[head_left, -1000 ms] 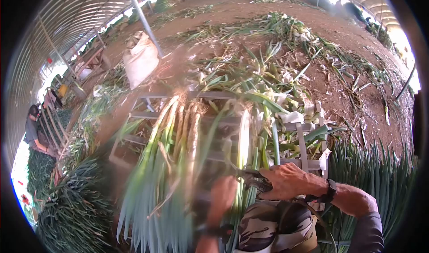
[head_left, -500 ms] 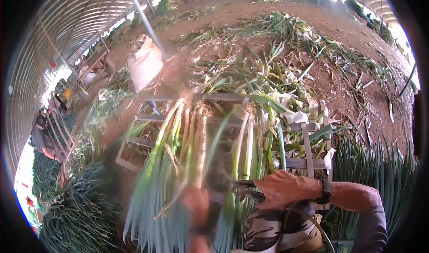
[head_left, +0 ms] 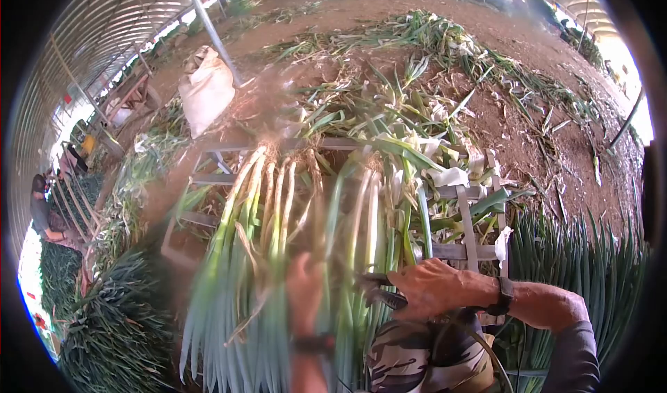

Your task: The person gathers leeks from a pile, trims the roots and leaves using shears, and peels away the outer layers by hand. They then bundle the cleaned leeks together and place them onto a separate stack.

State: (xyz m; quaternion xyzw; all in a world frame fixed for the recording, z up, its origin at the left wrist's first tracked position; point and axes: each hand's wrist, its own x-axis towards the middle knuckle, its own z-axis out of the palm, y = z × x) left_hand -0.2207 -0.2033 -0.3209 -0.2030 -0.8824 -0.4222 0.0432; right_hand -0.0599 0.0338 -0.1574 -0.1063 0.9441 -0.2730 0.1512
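Note:
Several long green onions (head_left: 229,240) lie side by side on a metal rack (head_left: 184,216), white root ends pointing away and green leaves toward me. Among the leaves, my left hand (head_left: 306,285) is smeared by motion; its fingers and whatever they hold cannot be made out. A blurred stalk extends beyond it. My right hand (head_left: 431,289) is closed around a dark tool that looks like an air gun (head_left: 381,292), pointing left at the onions. More pale onion stalks (head_left: 372,219) lie just ahead of the tool.
Piles of green onions stand at left (head_left: 118,310) and right (head_left: 570,275). A whitish sack (head_left: 208,91) leans by a metal pole (head_left: 212,28). Peelings and leaf scraps (head_left: 431,35) cover the soil ahead. Another person (head_left: 47,209) sits at far left. A hose (head_left: 486,348) crosses near my knees.
My left hand has shifted slightly away from me, up along the onions. The thick pale stalk before it now looks blurred. My right hand stays closed on the tool; the view has turned slightly.

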